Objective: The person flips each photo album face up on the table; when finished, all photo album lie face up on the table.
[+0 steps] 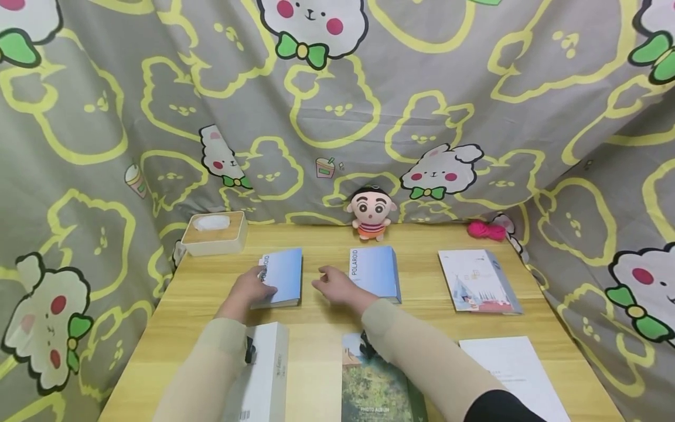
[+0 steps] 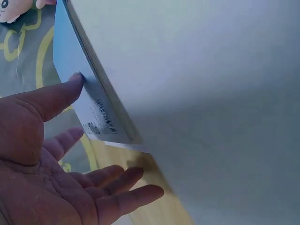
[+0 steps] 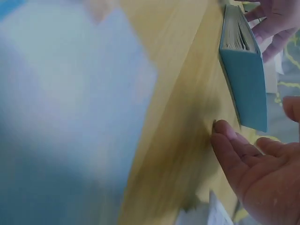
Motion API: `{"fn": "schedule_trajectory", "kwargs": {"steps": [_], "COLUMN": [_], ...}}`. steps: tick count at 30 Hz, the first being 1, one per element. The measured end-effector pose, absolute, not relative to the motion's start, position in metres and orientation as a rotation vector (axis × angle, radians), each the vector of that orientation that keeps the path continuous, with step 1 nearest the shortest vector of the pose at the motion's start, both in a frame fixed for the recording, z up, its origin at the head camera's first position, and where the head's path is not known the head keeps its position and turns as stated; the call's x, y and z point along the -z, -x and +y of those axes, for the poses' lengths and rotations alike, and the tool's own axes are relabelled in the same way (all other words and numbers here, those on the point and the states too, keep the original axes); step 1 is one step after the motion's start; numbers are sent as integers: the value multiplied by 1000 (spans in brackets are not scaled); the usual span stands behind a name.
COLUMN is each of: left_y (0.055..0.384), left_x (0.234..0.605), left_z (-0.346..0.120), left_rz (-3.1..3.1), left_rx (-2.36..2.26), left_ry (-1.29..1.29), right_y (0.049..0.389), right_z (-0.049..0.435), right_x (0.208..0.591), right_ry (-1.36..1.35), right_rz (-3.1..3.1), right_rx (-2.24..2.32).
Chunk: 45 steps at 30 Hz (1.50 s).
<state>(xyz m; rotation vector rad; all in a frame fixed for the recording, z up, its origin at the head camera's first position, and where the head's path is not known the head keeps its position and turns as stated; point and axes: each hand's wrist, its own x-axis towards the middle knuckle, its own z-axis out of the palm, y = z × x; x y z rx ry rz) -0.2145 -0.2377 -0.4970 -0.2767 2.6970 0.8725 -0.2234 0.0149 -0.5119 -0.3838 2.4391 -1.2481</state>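
My left hand (image 1: 249,291) is at the left edge of a blue album (image 1: 285,278) marked POLAROID, which lies on the table. In the left wrist view its thumb touches the blue cover near a barcode, while the other fingers spread loosely beside it. My right hand (image 1: 337,285) hovers between that album and a second blue POLAROID album (image 1: 377,269), holding nothing; its fingers are slightly bent. The right wrist view shows the first album (image 3: 246,84) with its page edges and the left hand (image 3: 276,18) beyond it.
On the wooden table (image 1: 311,351) are a white box (image 1: 269,363), a green photo album (image 1: 374,381), a white illustrated book (image 1: 474,281) and a plain white book (image 1: 511,369). Behind stand a tissue box (image 1: 216,234), a plush doll (image 1: 371,214) and a pink bundle (image 1: 486,230). Patterned curtains surround the table.
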Motion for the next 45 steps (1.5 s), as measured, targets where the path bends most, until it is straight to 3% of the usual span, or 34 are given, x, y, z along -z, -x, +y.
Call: {"fn": "schedule_trajectory", "kwargs": {"steps": [6, 15, 22, 45], "left_y": [212, 198, 201, 208], "left_x": [499, 499, 495, 492], "left_z": [-235, -227, -221, -206], "left_rz": [2734, 2699, 2688, 2598], "left_rx": [-798, -868, -891, -1185], "left_ry": [194, 274, 335, 308], "right_y": [217, 195, 198, 212], "right_z": [-13, -38, -35, -5], "right_x": [523, 530, 521, 514], "right_ry": [355, 390, 471, 193], "right_rz": [2404, 2360, 2480, 2248], "right_rx": [1270, 1288, 1117, 1674]}}
